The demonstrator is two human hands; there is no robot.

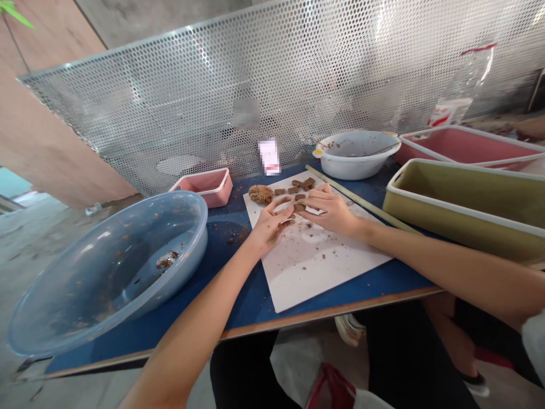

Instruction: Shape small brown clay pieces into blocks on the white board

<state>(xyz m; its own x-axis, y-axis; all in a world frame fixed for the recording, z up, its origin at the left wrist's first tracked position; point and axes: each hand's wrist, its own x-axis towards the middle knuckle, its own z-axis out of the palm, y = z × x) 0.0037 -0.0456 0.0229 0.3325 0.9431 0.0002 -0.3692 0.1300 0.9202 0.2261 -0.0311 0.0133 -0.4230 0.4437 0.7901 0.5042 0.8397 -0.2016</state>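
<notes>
Above a white board [293,284], my two hands meet around a small piece of brown clay [300,207]. My left hand [270,226] is closed, its thumb and fingertips at the left end of that piece. Curled over the right side of the same piece are the fingers of my right hand [330,211]. A big rough lump of clay [260,194] lies at the board's far left corner. Several small clay blocks [303,184] lie just beyond my hands, and crumbs are scattered across the board. My fingers partly hide the held piece.
Left of the board stand a large blue basin [170,289] and a small pink box [215,190]. A long stick [366,201] lies along the right side. Beyond it are a white basin [355,167], a green tub [464,207], a pink tub [464,145] and a plastic bottle [462,85]. Perforated metal [179,102] walls the back.
</notes>
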